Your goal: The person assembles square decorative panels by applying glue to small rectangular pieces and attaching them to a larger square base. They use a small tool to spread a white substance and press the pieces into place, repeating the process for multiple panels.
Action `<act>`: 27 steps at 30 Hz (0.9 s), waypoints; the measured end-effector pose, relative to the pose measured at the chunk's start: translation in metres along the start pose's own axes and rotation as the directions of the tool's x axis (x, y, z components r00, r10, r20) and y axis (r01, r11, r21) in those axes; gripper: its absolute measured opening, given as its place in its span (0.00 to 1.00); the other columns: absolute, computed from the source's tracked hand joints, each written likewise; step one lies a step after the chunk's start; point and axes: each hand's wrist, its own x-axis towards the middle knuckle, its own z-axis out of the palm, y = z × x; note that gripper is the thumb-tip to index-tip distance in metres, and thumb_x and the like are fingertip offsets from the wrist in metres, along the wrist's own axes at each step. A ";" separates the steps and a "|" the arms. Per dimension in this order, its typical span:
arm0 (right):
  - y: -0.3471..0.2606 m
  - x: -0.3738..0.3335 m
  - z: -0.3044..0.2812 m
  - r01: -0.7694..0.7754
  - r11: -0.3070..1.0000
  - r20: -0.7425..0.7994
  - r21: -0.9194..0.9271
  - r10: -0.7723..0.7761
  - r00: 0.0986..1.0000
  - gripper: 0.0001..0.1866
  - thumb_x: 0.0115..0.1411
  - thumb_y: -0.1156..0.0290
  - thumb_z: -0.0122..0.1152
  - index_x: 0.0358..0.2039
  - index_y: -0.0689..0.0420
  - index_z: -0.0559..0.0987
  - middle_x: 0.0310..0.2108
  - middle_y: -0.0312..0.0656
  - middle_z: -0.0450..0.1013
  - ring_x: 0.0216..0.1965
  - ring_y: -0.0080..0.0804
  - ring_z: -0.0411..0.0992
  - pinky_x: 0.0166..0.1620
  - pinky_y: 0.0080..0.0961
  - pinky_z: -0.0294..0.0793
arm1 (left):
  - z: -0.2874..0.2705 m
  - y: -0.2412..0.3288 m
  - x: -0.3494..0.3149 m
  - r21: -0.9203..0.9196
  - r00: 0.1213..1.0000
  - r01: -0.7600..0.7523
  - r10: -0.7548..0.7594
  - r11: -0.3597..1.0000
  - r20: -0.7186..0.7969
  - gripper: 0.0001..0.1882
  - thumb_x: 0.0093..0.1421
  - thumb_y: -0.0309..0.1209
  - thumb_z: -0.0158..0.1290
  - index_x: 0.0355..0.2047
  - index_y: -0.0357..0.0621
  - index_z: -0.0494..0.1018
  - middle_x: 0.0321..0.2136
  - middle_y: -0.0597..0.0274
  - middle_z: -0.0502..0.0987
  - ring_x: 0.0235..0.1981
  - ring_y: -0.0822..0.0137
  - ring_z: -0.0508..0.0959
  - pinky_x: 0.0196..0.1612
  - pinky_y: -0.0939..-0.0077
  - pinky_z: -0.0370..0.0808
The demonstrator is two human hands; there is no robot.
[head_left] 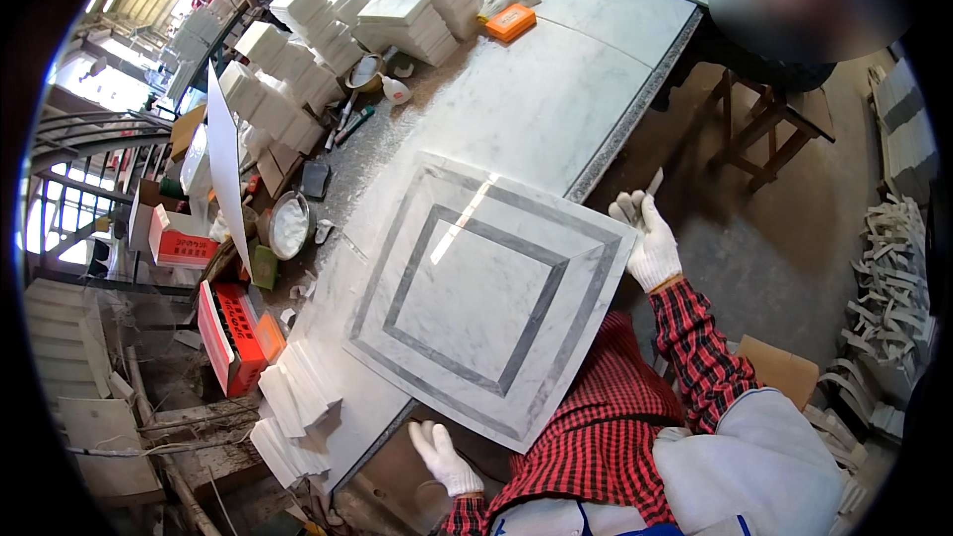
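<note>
A square white marble tile [467, 303] with two grey inlaid square bands lies turned on the worktable, its near corner jutting over the edge. By its right corner is my white-gloved right hand [652, 246], fingers bent together around a small pale pointed piece [656, 180]. That piece is too small to name. My left hand [445, 459], also in a white glove, hangs off the table's near edge, left of the tile's near corner. Its fingers are apart and nothing shows in them.
Stacks of white tiles [407, 25] stand along the far left side. Nearer are a bowl of white powder [290, 225], a red box [230, 337] and white strips [298, 387]. An orange box [510, 23] lies farther up. Another person sits beyond, by a wooden stool [769, 124].
</note>
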 end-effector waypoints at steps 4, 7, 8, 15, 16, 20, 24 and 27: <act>-0.001 -0.002 0.005 0.002 0.999 -0.021 -0.043 -0.003 1.000 0.13 0.70 0.58 0.50 0.36 0.48 0.80 0.36 0.37 0.80 0.39 0.36 0.77 0.45 0.38 0.77 | 0.027 -0.017 -0.013 -0.354 0.941 0.242 -0.129 0.903 0.313 0.23 0.67 0.37 0.50 0.59 0.41 0.63 0.48 0.62 0.72 0.48 0.63 0.72 0.52 0.62 0.70; 0.001 -0.012 0.003 0.023 1.000 -0.079 -0.017 -0.025 0.997 0.13 0.70 0.58 0.50 0.34 0.50 0.79 0.32 0.35 0.78 0.35 0.35 0.75 0.42 0.34 0.76 | 0.036 0.004 -0.013 -0.360 0.928 0.306 -0.192 0.881 0.321 0.18 0.67 0.36 0.50 0.53 0.40 0.66 0.46 0.62 0.72 0.48 0.65 0.72 0.52 0.65 0.70; 0.000 -0.018 0.008 0.020 1.000 -0.096 0.016 -0.018 0.995 0.13 0.70 0.58 0.50 0.34 0.50 0.78 0.31 0.35 0.77 0.34 0.34 0.73 0.41 0.32 0.75 | 0.030 -0.002 0.000 -0.302 0.942 0.249 -0.158 0.920 0.295 0.17 0.67 0.36 0.50 0.51 0.39 0.66 0.46 0.61 0.72 0.47 0.66 0.72 0.52 0.67 0.70; -0.013 -0.083 -0.021 0.100 0.985 -0.239 0.141 -0.064 0.969 0.11 0.69 0.60 0.53 0.33 0.50 0.79 0.28 0.33 0.77 0.30 0.30 0.74 0.40 0.30 0.75 | 0.033 0.023 0.034 -0.060 0.940 0.212 -0.187 0.975 0.285 0.14 0.65 0.36 0.55 0.44 0.42 0.69 0.40 0.65 0.73 0.44 0.70 0.72 0.50 0.70 0.70; -0.016 -0.088 -0.026 0.120 0.980 -0.268 0.159 -0.075 0.961 0.12 0.69 0.60 0.53 0.32 0.49 0.79 0.27 0.32 0.77 0.30 0.30 0.74 0.39 0.31 0.75 | 0.035 0.022 0.041 -0.029 0.934 0.242 -0.225 0.970 0.276 0.14 0.64 0.37 0.57 0.42 0.43 0.69 0.37 0.68 0.72 0.42 0.73 0.72 0.48 0.73 0.69; -0.033 -0.103 -0.030 0.200 0.969 -0.342 0.144 -0.141 0.929 0.12 0.68 0.58 0.54 0.30 0.47 0.80 0.26 0.31 0.78 0.29 0.29 0.75 0.39 0.30 0.76 | 0.049 0.027 0.042 0.031 0.902 0.227 -0.223 0.973 0.370 0.21 0.65 0.41 0.53 0.50 0.40 0.67 0.35 0.72 0.70 0.36 0.78 0.68 0.40 0.79 0.66; -0.041 -0.111 -0.038 0.242 0.962 -0.371 0.125 -0.180 0.911 0.12 0.68 0.57 0.54 0.31 0.46 0.80 0.27 0.31 0.78 0.30 0.29 0.75 0.40 0.30 0.76 | 0.043 0.024 0.032 0.021 0.827 0.150 -0.137 0.988 0.545 0.24 0.67 0.40 0.49 0.57 0.38 0.64 0.48 0.62 0.73 0.46 0.66 0.74 0.51 0.70 0.71; -0.036 -0.118 -0.042 0.275 0.953 -0.360 0.125 -0.214 0.908 0.12 0.69 0.57 0.53 0.32 0.47 0.80 0.28 0.31 0.77 0.31 0.29 0.75 0.40 0.30 0.76 | 0.025 0.019 0.003 0.092 0.649 0.608 -0.560 0.789 0.515 0.25 0.68 0.45 0.48 0.59 0.44 0.62 0.53 0.59 0.73 0.48 0.57 0.77 0.46 0.52 0.77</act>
